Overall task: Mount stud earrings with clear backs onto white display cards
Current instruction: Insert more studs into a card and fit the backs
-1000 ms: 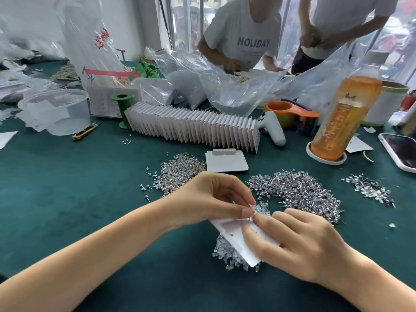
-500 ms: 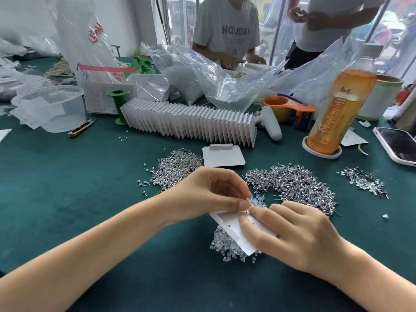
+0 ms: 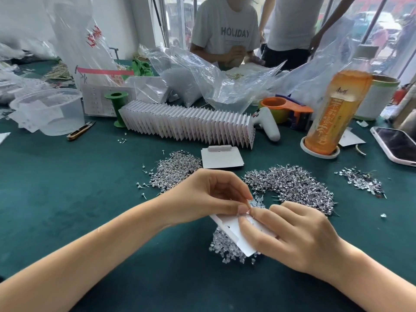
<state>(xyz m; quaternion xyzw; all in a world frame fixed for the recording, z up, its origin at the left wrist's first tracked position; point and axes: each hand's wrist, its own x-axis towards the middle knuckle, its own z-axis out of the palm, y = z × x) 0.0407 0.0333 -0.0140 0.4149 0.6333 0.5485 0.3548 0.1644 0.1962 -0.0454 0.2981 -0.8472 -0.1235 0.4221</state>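
A white display card [image 3: 231, 230] is held above the green table, over a heap of clear backs [image 3: 225, 248]. My right hand [image 3: 292, 235] grips the card, thumb on its face and fingers behind it. My left hand [image 3: 211, 194] pinches something small at the card's top edge with thumb and forefinger; what it is I cannot make out. Piles of silver stud earrings lie at the left [image 3: 175, 170] and at the right [image 3: 292, 183]. A blank card [image 3: 221, 157] lies flat beyond my hands.
A long row of standing cards [image 3: 186, 124] crosses the table's middle. An orange drink bottle [image 3: 335, 111], a phone [image 3: 396, 145], a tape dispenser [image 3: 286, 109], a clear tub [image 3: 49, 111], snips [image 3: 80, 131] and plastic bags stand around. Two people are at the far side.
Both hands stay on the card and hardly move. The camera has tilted a little, and the people at the far side shifted.
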